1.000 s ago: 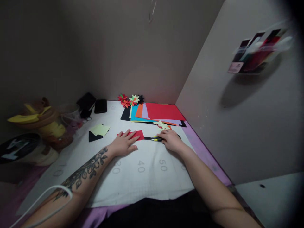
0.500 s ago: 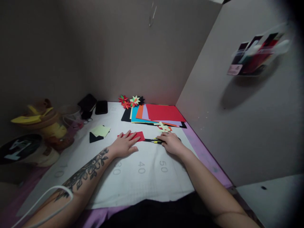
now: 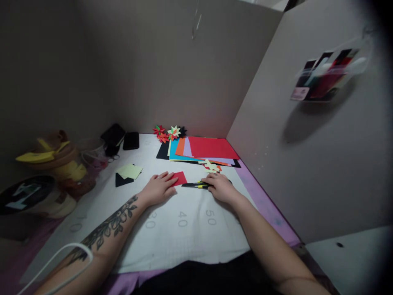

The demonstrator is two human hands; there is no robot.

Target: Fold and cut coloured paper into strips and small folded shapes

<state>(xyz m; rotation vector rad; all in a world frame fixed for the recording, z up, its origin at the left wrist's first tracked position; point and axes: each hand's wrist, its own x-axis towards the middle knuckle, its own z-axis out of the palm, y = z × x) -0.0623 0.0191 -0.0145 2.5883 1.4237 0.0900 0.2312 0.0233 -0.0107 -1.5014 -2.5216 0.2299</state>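
My left hand (image 3: 159, 188) lies on a small red paper (image 3: 180, 178), its fingers spread over the paper's left part. To the right, my right hand (image 3: 219, 186) rests on black and yellow scissors (image 3: 196, 185), whose blades point left toward the red paper. The fingers of that hand are bent over the handles, and its grip is partly hidden. Just beyond it lie cream and orange paper scraps (image 3: 211, 166). Pale green paper pieces (image 3: 130, 171) overlap black paper (image 3: 123, 180) left of my left hand.
Large coloured sheets (image 3: 213, 147) are stacked at the back, beside folded paper stars (image 3: 173, 132). A black phone-like object (image 3: 131, 140) lies back left. Pots and containers (image 3: 66, 164) crowd the left edge. A clear pouch (image 3: 328, 76) hangs on the right wall.
My left hand's fingers have drawn slightly down and closer together on the red paper. The scissors' blades have come into fuller view, reaching further left. The camera view has shifted a little.
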